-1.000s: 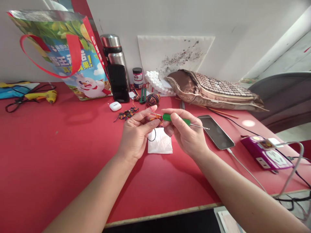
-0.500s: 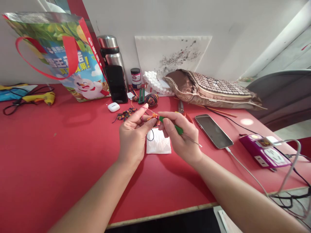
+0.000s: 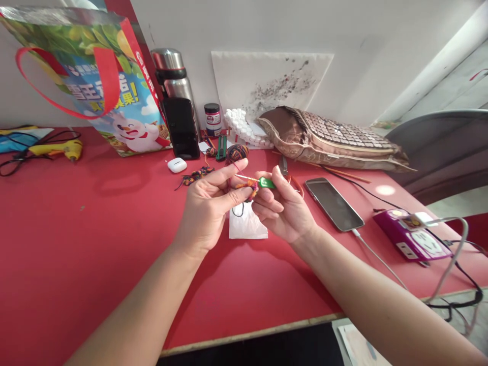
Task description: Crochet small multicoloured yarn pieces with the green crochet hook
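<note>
Between thumb and fingers, my left hand pinches a small multicoloured crochet piece, with a strand of yarn running up over the raised index finger. My right hand grips a crochet hook by its green handle; the thin pale shaft points left at the yarn by my left index finger. Just beyond my hands lies a ball of dark multicoloured yarn, and left of it a finished-looking strip of crochet. A white paper packet lies on the table below my hands.
On the red table, a carrier bag, a steel flask and an upright black phone stand at back left. A brown bag lies behind; a charging phone and purple power strip are right.
My right hand has turned palm-up, and the hook has swung round so its shaft now points left across the yarn. The crochet piece has moved slightly right with my left hand.
</note>
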Demonstrator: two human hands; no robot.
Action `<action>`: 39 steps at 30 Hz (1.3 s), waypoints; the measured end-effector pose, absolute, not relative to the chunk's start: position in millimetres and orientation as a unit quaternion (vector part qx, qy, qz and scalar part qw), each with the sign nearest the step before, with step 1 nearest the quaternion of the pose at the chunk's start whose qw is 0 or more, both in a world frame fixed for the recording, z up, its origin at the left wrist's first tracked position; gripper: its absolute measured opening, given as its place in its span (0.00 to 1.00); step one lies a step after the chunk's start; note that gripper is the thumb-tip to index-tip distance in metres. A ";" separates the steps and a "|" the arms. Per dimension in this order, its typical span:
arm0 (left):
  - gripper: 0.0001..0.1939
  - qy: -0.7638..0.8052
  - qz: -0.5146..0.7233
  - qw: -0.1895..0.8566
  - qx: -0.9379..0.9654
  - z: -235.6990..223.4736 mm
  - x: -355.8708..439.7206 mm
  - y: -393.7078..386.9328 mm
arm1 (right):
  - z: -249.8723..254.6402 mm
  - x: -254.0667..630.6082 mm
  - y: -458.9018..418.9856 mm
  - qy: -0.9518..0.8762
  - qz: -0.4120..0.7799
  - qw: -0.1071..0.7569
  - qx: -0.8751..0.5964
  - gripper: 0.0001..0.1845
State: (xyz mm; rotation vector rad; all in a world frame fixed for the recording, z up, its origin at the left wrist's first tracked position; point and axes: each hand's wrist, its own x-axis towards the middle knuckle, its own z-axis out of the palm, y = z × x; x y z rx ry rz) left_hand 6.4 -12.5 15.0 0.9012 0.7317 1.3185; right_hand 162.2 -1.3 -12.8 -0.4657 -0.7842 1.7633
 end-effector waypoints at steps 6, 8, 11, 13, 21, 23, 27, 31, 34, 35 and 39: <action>0.24 0.321 0.544 0.632 0.449 16.8 4.7 -16.1 | -14.2 179.9 6.0 -0.364 0.766 0.499 -0.178 0.29; 0.23 0.325 0.539 0.620 0.468 18.5 5.0 -18.0 | -12.1 183.5 7.3 -0.377 0.751 0.495 -0.219 0.31; 0.24 0.346 0.528 0.596 0.497 21.0 5.8 -20.4 | -7.9 186.8 8.0 -0.399 0.717 0.499 -0.279 0.33; 0.24 0.364 0.521 0.575 0.516 22.0 6.2 -21.5 | -5.5 188.1 7.6 -0.418 0.690 0.511 -0.296 0.35; 0.24 0.418 0.518 0.491 0.562 20.6 5.1 -22.7 | -1.6 193.6 4.6 -0.468 0.576 0.579 -0.337 0.37; 0.24 0.427 0.518 0.477 0.568 20.0 4.4 -22.6 | -0.6 194.0 3.9 -0.474 0.557 0.587 -0.348 0.36; 0.24 0.431 0.524 0.462 0.571 18.4 4.0 -22.0 | 2.0 192.7 1.3 -0.480 0.526 0.598 -0.368 0.37; 0.24 0.436 0.537 0.458 0.558 17.7 5.7 -21.9 | 3.9 191.3 -1.3 -0.478 0.511 0.601 -0.386 0.36; 0.24 0.439 0.545 0.460 0.546 17.9 7.2 -22.0 | 4.1 191.0 -2.1 -0.475 0.509 0.605 -0.386 0.35; 0.23 0.437 0.548 0.461 0.544 17.8 7.6 -21.9 | 3.9 190.9 -2.2 -0.475 0.508 0.607 -0.385 0.35; 0.23 0.423 0.560 0.466 0.538 15.8 8.0 -20.2 | 2.5 189.6 -2.6 -0.472 0.502 0.615 -0.383 0.33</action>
